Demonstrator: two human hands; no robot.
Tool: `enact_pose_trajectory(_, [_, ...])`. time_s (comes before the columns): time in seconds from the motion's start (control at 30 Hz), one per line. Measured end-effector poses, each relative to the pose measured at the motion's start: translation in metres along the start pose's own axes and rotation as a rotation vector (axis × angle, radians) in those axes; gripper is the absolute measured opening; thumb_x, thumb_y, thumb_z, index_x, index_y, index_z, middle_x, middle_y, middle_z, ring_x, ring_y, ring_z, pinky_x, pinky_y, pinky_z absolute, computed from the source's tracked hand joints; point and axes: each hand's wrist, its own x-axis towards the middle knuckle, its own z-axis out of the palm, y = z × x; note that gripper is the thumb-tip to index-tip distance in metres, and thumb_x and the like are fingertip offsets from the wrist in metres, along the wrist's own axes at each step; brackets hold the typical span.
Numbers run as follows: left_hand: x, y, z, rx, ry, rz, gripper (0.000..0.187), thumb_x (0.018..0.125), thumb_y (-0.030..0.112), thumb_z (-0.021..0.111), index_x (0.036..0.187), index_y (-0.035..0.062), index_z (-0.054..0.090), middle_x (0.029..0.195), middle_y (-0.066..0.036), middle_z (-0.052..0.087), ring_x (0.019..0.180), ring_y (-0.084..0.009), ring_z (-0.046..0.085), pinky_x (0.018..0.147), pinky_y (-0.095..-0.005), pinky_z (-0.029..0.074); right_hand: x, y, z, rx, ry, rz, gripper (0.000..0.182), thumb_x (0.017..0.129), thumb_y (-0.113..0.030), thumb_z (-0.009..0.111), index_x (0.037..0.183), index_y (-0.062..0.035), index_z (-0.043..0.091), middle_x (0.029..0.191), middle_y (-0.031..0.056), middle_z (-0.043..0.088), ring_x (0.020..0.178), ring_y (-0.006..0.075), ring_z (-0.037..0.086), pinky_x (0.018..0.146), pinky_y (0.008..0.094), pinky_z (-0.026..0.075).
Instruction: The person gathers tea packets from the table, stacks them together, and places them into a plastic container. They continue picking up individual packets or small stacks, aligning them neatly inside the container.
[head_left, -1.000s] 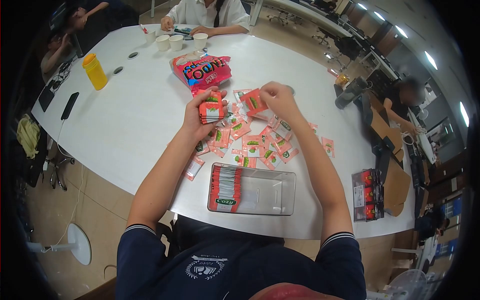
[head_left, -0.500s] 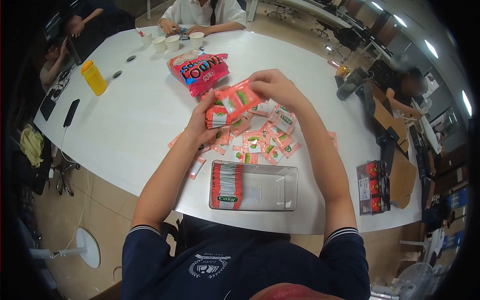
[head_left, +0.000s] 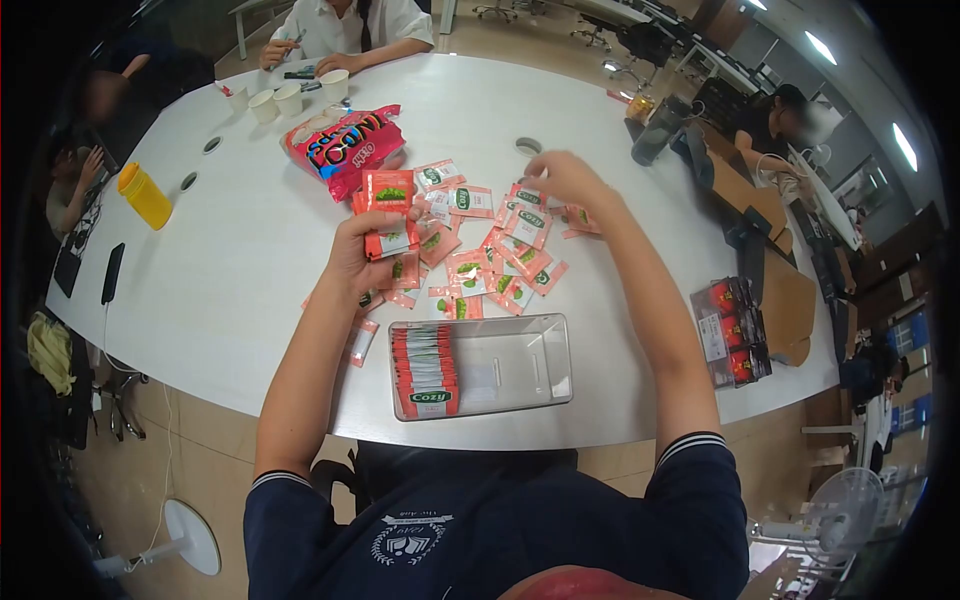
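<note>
Sachets [head_left: 468,272]: they lie loose and overlapping on the tabletop [head_left: 230,310], between the two hands and beyond the box [head_left: 515,368].
Left hand [head_left: 350,250]: it is closed around a stack [head_left: 390,242], with the thumb pressing across it.
Right hand [head_left: 568,182]: its fingers bend together over sachets at the right; whether they pinch one, it is not possible to tell.
Change: half a second ago this hand held one sachet at the stack; now it is apart, so the stack has probably gained one.
Box: a row [head_left: 425,365] of sachets stands in its left part.
</note>
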Motion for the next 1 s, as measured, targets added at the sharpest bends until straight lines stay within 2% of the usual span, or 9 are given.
enact_pose_trajectory(0.1, [0.008, -0.004, -0.013, -0.045, -0.091, 0.058, 0.068, 0.093, 0.008, 0.067, 0.155, 0.0180, 0.043, 0.120, -0.015, 0.062, 0.102, -0.0232, 0.067, 0.089, -0.0475, 0.057, -0.022, 0.000, 0.017, 0.087, -0.063, 0.192, 0.040, 0.084, -0.033, 0.083, 0.112, -0.0063, 0.077, 0.097, 0.0123, 0.076, 0.088, 0.0244, 0.071, 0.072, 0.0431, 0.059])
enact_pose_trajectory(0.17, [0.005, -0.001, -0.009, -0.165, -0.109, 0.022, 0.057, 0.096, 0.013, 0.067, 0.148, 0.0170, 0.047, 0.119, -0.015, 0.062, 0.100, -0.0241, 0.067, 0.085, -0.0454, 0.057, -0.034, -0.024, 0.015, 0.224, -0.083, 0.344, 0.036, 0.082, -0.028, 0.084, 0.109, -0.0048, 0.075, 0.089, 0.0097, 0.073, 0.089, 0.0256, 0.071, 0.063, 0.0440, 0.058])
enact_pose_trajectory(0.2, [0.003, -0.001, -0.006, -0.222, -0.115, 0.000, 0.051, 0.097, 0.016, 0.067, 0.145, 0.0165, 0.049, 0.119, -0.015, 0.062, 0.099, -0.0245, 0.066, 0.082, -0.0443, 0.057, -0.032, -0.023, 0.017, 0.281, -0.093, 0.377, 0.027, 0.084, -0.016, 0.080, 0.104, -0.0003, 0.071, 0.086, 0.0044, 0.069, 0.079, 0.0190, 0.066, 0.060, 0.0368, 0.054])
enact_pose_trajectory(0.4, [0.006, -0.005, -0.004, -0.130, -0.028, 0.153, 0.049, 0.102, 0.023, 0.065, 0.147, 0.0137, 0.048, 0.119, -0.016, 0.062, 0.098, -0.0260, 0.066, 0.083, -0.0434, 0.060, -0.004, 0.019, 0.012, 0.387, -0.311, 0.355, 0.037, 0.083, -0.013, 0.082, 0.115, -0.0005, 0.069, 0.103, 0.0066, 0.069, 0.087, 0.0178, 0.064, 0.061, 0.0385, 0.054])
enact_pose_trajectory(0.5, [0.007, -0.005, -0.006, -0.154, -0.166, 0.127, 0.047, 0.105, 0.029, 0.063, 0.146, 0.0111, 0.048, 0.118, -0.016, 0.063, 0.099, -0.0279, 0.067, 0.084, -0.0450, 0.062, -0.013, 0.012, 0.021, 0.326, -0.199, 0.326, 0.036, 0.084, -0.015, 0.081, 0.116, -0.0045, 0.068, 0.096, 0.0080, 0.070, 0.078, 0.0206, 0.062, 0.051, 0.0445, 0.051])
enact_pose_trajectory(0.7, [0.008, -0.005, -0.009, -0.073, 0.020, 0.163, 0.045, 0.107, 0.041, 0.062, 0.137, 0.0073, 0.055, 0.126, -0.019, 0.065, 0.101, -0.0307, 0.071, 0.083, -0.0458, 0.064, -0.031, -0.032, 0.009, 0.344, -0.170, 0.535, 0.038, 0.082, -0.012, 0.082, 0.116, -0.0016, 0.069, 0.094, 0.0081, 0.069, 0.078, 0.0201, 0.063, 0.057, 0.0403, 0.054])
enact_pose_trajectory(0.8, [0.009, -0.004, -0.013, -0.083, 0.031, 0.137, 0.042, 0.106, 0.038, 0.063, 0.133, 0.0062, 0.056, 0.133, -0.020, 0.063, 0.104, -0.0312, 0.072, 0.085, -0.0462, 0.064, -0.012, 0.014, 0.013, 0.487, -0.209, 0.220, 0.028, 0.083, -0.010, 0.081, 0.105, 0.0040, 0.072, 0.089, 0.0091, 0.071, 0.075, 0.0180, 0.067, 0.062, 0.0357, 0.055])
enact_pose_trajectory(0.9, [0.007, -0.006, -0.003, -0.010, 0.045, 0.138, 0.040, 0.105, 0.033, 0.065, 0.132, 0.0057, 0.055, 0.134, -0.020, 0.062, 0.104, -0.0307, 0.073, 0.088, -0.0476, 0.064, -0.004, 0.016, -0.021, 0.330, -0.203, 0.117, 0.023, 0.087, -0.012, 0.078, 0.103, 0.0040, 0.076, 0.087, 0.0060, 0.074, 0.080, 0.0156, 0.070, 0.069, 0.0316, 0.056])
enact_pose_trajectory(1.0, [0.007, -0.012, 0.003, 0.052, 0.114, 0.143, 0.038, 0.102, 0.026, 0.069, 0.131, 0.0058, 0.055, 0.136, -0.018, 0.060, 0.106, -0.0292, 0.073, 0.091, -0.0481, 0.065, -0.018, -0.022, -0.063, 0.255, -0.093, 0.070, 0.018, 0.087, -0.011, 0.075, 0.096, 0.0051, 0.076, 0.082, 0.0093, 0.075, 0.068, 0.0152, 0.071, 0.065, 0.0327, 0.056])
